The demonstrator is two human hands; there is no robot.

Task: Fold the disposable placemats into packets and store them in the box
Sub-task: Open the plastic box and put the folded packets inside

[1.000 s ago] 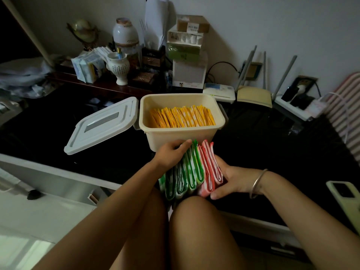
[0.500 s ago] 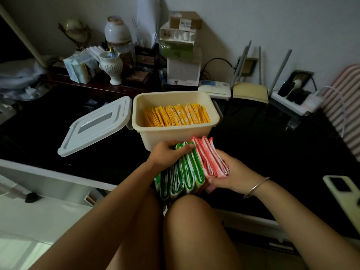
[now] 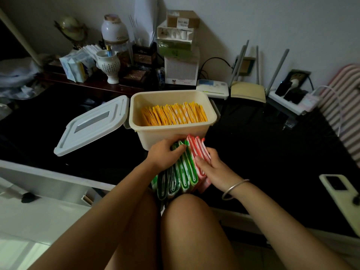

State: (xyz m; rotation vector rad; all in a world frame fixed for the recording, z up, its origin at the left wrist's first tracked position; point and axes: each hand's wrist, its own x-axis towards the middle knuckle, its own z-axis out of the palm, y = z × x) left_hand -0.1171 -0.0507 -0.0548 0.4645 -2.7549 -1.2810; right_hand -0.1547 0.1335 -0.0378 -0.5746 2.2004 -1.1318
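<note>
A cream plastic box (image 3: 171, 133) stands open on the dark tabletop with a row of yellow folded packets (image 3: 174, 114) upright inside it. Just in front of the box, above my knees, I hold a stack of folded packets on edge: several green ones (image 3: 182, 174) to the left and a few red ones (image 3: 198, 149) to the right. My left hand (image 3: 164, 153) grips the green side of the stack from the left. My right hand (image 3: 214, 169) clasps the red side, thumb lying across the red packets' edges.
The box's grey lid (image 3: 93, 124) lies open to the left. A phone (image 3: 343, 197) rests at the table's right edge. Routers (image 3: 247, 90), a power strip (image 3: 288, 98), a white vase (image 3: 109, 65) and stacked cartons (image 3: 181, 53) crowd the back wall.
Both hands have squeezed the stack closer and carried it slightly up toward the box's front wall; my right thumb has slid onto the red packets.
</note>
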